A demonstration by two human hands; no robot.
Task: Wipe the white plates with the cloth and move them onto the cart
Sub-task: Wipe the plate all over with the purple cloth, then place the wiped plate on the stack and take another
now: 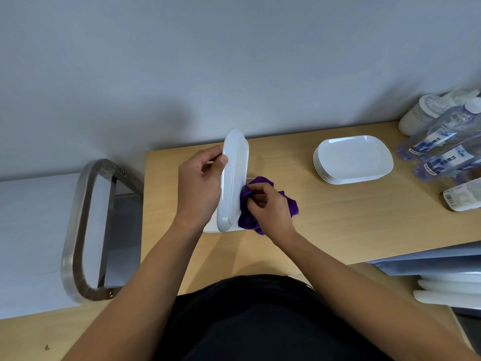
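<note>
Standing on edge above the table [338,220]: white plate [234,178], long axis pointing away from the person. Left hand [200,186] grips its left rim. Right hand [270,207] bunches purple cloth [251,217] against its right face. Cart [33,230] lies left, nearer the left hand.

Grey wall [234,61] — wooden table [338,225] below.

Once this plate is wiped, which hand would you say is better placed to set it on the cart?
Left, probably. The left hand grips the plate on edge, and the cart stands on that side; the right hand holds the purple cloth.
</note>
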